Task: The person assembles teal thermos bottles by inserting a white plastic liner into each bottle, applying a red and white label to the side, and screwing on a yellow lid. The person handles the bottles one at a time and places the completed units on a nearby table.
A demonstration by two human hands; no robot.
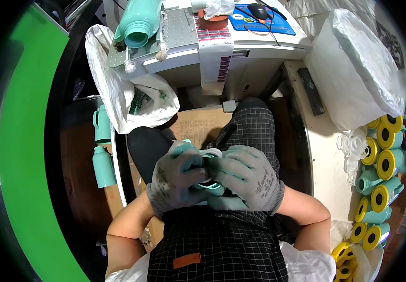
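My left hand (177, 177), in a grey knitted glove, is closed round the left side of a teal plastic jug (213, 189) over my lap. My right hand (250, 177), gloved the same way, grips it from the right, fingers curled over its top. Between the fingertips a small white rounded piece (214, 152) shows; whether it belongs to the jug I cannot tell. The gloves cover most of the jug. My checked apron (217, 244) lies beneath both hands.
Ahead stands a white bench (175, 61) with a large teal jug (139, 26). An open white sack (113, 103) is at left, near teal jugs (103, 167). On the right table (323, 141) are white rings (351, 152) and teal jugs with yellow bases (385, 164).
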